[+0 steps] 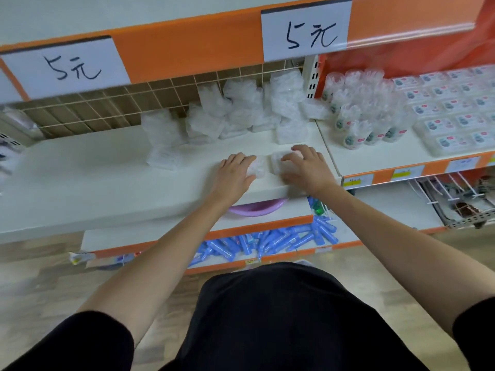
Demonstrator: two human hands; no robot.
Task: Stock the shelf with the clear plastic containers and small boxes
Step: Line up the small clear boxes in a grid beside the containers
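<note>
Both my hands lie on the white shelf [107, 178] near its front right corner. My left hand [235, 170] rests its fingers on a small clear plastic container [258, 167]. My right hand [305, 167] curls its fingers and thumb round another clear container [277, 160] just to the right of the first. Behind them, several clear wrapped containers [241, 113] are piled against the wire grid at the back of the shelf. One more wrapped pack [163, 156] lies apart to the left.
The neighbouring shelf on the right holds clear cups [361, 113] and rows of flat labelled boxes [450, 113]. Paper price signs [305, 30] hang on the orange shelf edge above. Below are a purple basin [257, 207] and blue tubes [281, 239].
</note>
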